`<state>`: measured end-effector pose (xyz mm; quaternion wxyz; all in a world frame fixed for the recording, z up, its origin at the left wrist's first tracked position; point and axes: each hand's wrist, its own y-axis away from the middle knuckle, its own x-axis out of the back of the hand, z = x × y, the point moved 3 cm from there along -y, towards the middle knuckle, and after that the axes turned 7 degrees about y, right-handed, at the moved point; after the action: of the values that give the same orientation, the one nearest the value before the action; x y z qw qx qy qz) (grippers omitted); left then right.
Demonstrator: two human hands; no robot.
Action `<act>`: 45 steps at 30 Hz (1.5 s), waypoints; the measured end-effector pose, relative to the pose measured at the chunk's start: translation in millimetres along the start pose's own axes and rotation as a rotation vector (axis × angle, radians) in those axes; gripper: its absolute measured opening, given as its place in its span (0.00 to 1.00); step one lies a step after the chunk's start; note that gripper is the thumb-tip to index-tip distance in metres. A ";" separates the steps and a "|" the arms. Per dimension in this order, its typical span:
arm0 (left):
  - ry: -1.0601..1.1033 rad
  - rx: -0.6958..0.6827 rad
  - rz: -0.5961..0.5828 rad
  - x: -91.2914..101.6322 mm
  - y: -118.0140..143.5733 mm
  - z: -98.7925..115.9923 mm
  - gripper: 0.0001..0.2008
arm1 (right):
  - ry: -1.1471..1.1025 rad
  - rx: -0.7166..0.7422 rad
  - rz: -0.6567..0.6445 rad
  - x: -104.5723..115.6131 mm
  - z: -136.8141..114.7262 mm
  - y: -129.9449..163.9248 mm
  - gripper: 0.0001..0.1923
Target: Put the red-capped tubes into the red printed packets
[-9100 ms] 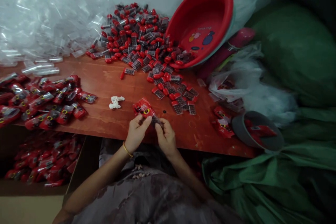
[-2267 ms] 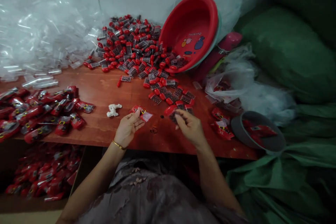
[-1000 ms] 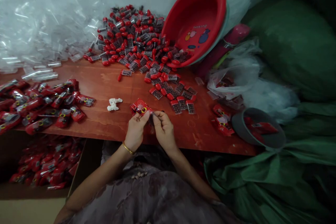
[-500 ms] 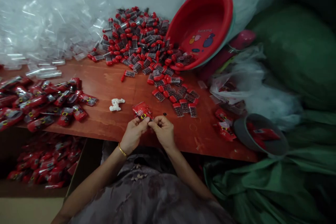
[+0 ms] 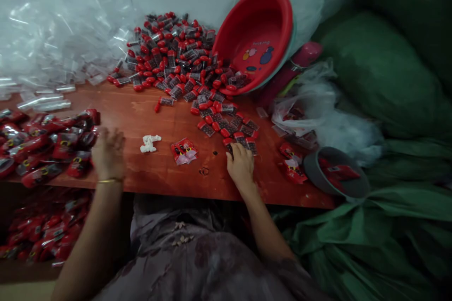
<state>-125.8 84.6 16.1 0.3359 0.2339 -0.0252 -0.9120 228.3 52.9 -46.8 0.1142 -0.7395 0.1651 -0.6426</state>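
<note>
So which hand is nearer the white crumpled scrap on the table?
Left. The left hand is just left of the white scrap, by the red packets; the right hand is far to its right.

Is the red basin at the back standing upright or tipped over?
Tipped: the red basin leans on its side, mouth facing the pile of small vials.

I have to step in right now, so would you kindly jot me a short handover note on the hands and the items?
Left hand: at the pile of filled red packets on the table's left, blurred; grip unclear.
Right hand: fingers down on the nearest red-capped vials.
Loose red packets lie mid-table, in neither hand.
Done: many filled packets on the table and in the box below.
Left: a big heap of vials spilling from the red basin.
</note>
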 end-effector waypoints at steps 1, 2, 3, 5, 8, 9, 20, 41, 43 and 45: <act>-0.184 -0.145 -0.093 -10.5 11.9 -9.7 0.12 | 0.010 0.009 0.002 -2.9 -2.3 4.2 0.18; -0.390 -0.270 -0.267 -25.0 26.4 -23.0 0.14 | 0.015 0.013 0.008 -5.0 -5.1 8.0 0.18; -0.596 -0.390 -0.448 -39.5 41.6 -38.3 0.15 | 0.018 0.016 0.014 -6.5 -7.7 11.1 0.18; -0.921 -0.563 -0.679 -60.0 65.2 -68.5 0.15 | 0.016 0.023 0.028 -8.4 -10.6 14.4 0.19; -1.219 -0.624 -0.822 -68.8 75.0 -98.9 0.12 | -0.006 0.036 0.039 -10.0 -8.5 13.8 0.19; -1.270 -0.627 -0.834 -67.7 73.8 -104.0 0.12 | -0.015 0.039 0.040 -10.2 -7.1 13.0 0.19; -1.174 -0.641 -0.735 -54.8 71.8 -94.9 0.12 | -0.354 0.068 0.132 19.9 -46.5 15.6 0.15; -1.270 -0.640 -0.692 -70.2 57.8 -104.8 0.10 | -0.643 0.043 -0.051 -10.6 -75.7 3.0 0.16; -1.335 -0.667 -0.714 -71.2 60.1 -104.2 0.13 | -0.661 0.037 -0.043 -11.2 -74.5 2.8 0.15; -1.372 -0.681 -0.723 -71.2 61.9 -103.1 0.13 | -0.677 0.031 -0.045 -11.5 -73.1 3.1 0.15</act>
<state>4.5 92.7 -33.8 -0.0138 -0.4916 0.1289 -0.8611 154.4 57.6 -47.7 0.1598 -0.9125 0.0916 -0.3652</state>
